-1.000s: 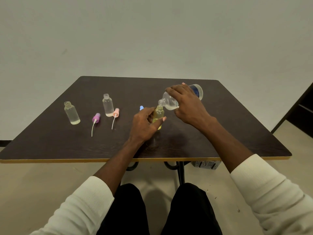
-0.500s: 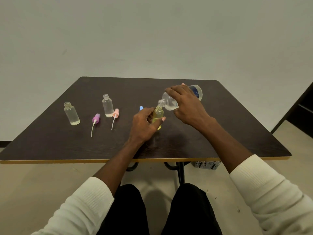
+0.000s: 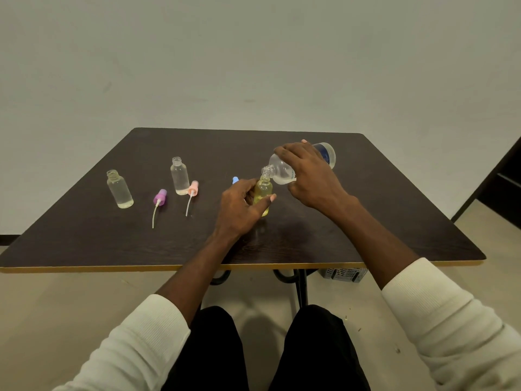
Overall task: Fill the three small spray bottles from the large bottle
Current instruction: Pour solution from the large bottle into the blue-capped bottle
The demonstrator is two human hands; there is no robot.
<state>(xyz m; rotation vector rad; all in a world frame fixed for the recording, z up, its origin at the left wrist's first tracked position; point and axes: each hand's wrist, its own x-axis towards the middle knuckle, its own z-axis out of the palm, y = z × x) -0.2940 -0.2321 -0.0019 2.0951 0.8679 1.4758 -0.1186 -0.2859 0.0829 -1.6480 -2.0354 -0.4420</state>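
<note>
Tipping over on its side, the large bottle (image 3: 284, 172) is see-through with a dark blue label near its bottom end, and a little liquid sits low by its neck. The right hand (image 3: 313, 176) has its fingers (image 3: 284, 152) curled over the top of it, clamped on, holding it up above the dark surface (image 3: 366, 215). Its open mouth points down and touches the top of the small bottle with yellow liquid (image 3: 263, 194), just past the fingertips.

That small bottle stands up straight on the surface. The left hand (image 3: 239, 207) wraps around it, thumb on the near side and fingers on the far side, clamped on it.

Well off to the left of the left fingers stand two more small clear bottles, one far left (image 3: 119, 189) and one nearer (image 3: 179, 176), both open on top. A purple spray top (image 3: 159, 197) and a pink spray top (image 3: 192, 189) lie flat between them and the hand. A blue spray top (image 3: 235, 180) peeks out right behind the left fingers.
</note>
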